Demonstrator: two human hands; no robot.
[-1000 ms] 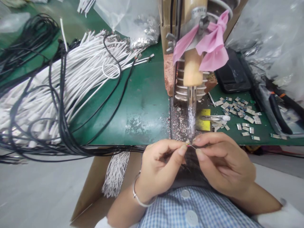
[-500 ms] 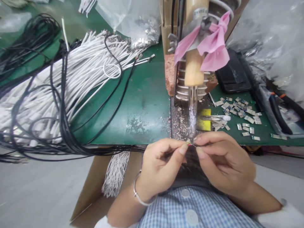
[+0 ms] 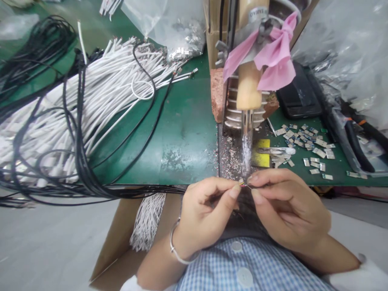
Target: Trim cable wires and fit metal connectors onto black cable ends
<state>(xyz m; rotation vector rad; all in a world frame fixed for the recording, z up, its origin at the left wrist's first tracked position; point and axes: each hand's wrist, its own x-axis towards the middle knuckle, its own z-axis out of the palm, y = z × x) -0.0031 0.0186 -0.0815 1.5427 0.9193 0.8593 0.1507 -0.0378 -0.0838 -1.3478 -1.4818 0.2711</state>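
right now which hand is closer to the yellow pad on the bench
Right. The right hand sits just below the yellow pad, fingertips near its lower edge. The left hand is lower and further left, across the soldering iron tip.

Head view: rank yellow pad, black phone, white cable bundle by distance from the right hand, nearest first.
From the right hand:
1. Yellow pad, just beyond the fingertips on the green mat.
2. Black phone, farther back, to the right of the soldering iron.
3. White cable bundle, far across the table on the left.
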